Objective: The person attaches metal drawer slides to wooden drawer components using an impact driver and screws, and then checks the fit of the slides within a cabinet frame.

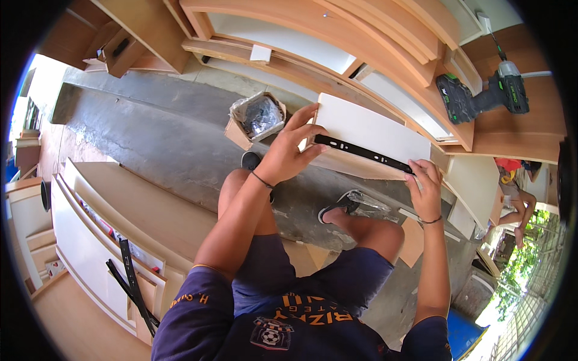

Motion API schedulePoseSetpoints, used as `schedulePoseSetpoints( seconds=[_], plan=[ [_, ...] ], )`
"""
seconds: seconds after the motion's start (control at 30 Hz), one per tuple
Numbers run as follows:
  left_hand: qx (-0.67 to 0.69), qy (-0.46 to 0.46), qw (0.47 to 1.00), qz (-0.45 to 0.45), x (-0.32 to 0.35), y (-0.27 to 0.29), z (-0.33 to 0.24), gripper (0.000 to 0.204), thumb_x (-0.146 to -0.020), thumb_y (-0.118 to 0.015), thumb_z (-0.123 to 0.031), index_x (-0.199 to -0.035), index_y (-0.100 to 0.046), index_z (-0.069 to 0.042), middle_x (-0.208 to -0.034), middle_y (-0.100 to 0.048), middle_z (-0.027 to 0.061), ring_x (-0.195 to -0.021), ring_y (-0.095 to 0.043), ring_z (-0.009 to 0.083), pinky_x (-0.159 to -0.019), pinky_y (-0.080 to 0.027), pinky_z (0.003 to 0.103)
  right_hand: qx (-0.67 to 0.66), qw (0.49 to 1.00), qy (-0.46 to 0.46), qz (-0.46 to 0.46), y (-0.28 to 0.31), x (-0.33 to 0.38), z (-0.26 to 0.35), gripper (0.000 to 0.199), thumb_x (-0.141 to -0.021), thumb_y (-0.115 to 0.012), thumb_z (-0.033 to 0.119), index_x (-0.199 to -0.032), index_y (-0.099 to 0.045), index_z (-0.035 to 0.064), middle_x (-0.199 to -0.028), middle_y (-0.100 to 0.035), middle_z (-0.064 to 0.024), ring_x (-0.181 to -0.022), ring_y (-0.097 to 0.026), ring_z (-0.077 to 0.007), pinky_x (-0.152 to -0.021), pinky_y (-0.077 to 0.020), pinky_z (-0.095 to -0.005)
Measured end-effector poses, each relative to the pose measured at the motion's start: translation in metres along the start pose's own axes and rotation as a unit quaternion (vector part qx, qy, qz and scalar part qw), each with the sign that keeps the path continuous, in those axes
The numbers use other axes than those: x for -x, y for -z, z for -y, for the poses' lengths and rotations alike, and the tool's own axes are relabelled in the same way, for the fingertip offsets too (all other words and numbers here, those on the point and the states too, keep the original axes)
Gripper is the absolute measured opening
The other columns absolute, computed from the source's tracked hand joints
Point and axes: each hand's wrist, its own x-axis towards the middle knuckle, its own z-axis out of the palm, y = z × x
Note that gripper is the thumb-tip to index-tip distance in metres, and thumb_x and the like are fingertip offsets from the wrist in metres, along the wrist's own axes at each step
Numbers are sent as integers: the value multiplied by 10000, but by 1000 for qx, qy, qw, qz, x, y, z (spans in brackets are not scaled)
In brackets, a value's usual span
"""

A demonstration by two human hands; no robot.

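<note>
A white-faced drawer (373, 127) with wooden sides is raised in front of me. Along its near edge lies a slotted black drawer slide (365, 154). My left hand (295, 145) grips the left end, its fingers on the drawer's corner and its thumb by the slide. At the other end my right hand (426, 185) closes thumb and fingers around the tip of the slide, against the drawer's edge. The undersides of both grips are hidden.
A cordless drill (489, 96) rests on the wooden cabinet at the upper right. An open carton (259, 117) holding plastic bags stands on the concrete floor. More black slides (128, 274) lie on stacked panels at the left. Another person's legs (522, 207) show at the far right.
</note>
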Motion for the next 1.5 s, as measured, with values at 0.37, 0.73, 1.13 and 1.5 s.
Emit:
schedulePoseSetpoints(
  seconds=[0.37, 0.73, 1.13, 1.5],
  plan=[
    [3, 15, 1000, 2, 1, 1, -1, 237, -788, -688, -28, -1013, -615, -37, -1430, -354, 190, -1313, -394, 365, -1006, -411, 411, -30, 999, -14, -6, -6, 2, -9, 316, -778, -686, 59, -1093, -670, 44, -960, -566, -99, -882, -540, -254, -822, -424, -360],
    [6, 7, 1000, -1, -1, 5, -3, 268, -768, -738, -97, -1013, -640, -50, -1429, -373, 166, -1295, -422, 344, -1028, -403, 412, -30, 998, -48, 31, -3, 3, -6, 324, -792, -677, 41, -1116, -659, 36, -978, -556, -113, -898, -533, -259, -823, -436, -349],
    [14, 6, 1000, -1, -2, 4, -3, 259, -773, -727, -88, -1011, -634, -50, -1420, -378, 170, -1285, -426, 360, -1019, -405, 424, -14, 999, -22, 47, 1, 0, -8, 313, -828, -647, 8, -1140, -646, 25, -982, -533, -91, -861, -537, -203, -763, -454, -282],
    [-18, -4, 1000, 5, -2, 6, -6, 252, -767, -710, -50, -1007, -632, -45, -1414, -383, 179, -1289, -423, 361, -1017, -404, 421, -34, 997, -39, 58, 5, -3, -5, 328, -799, -668, 12, -1125, -656, 42, -985, -544, -97, -879, -547, -226, -780, -454, -305]
  ],
)
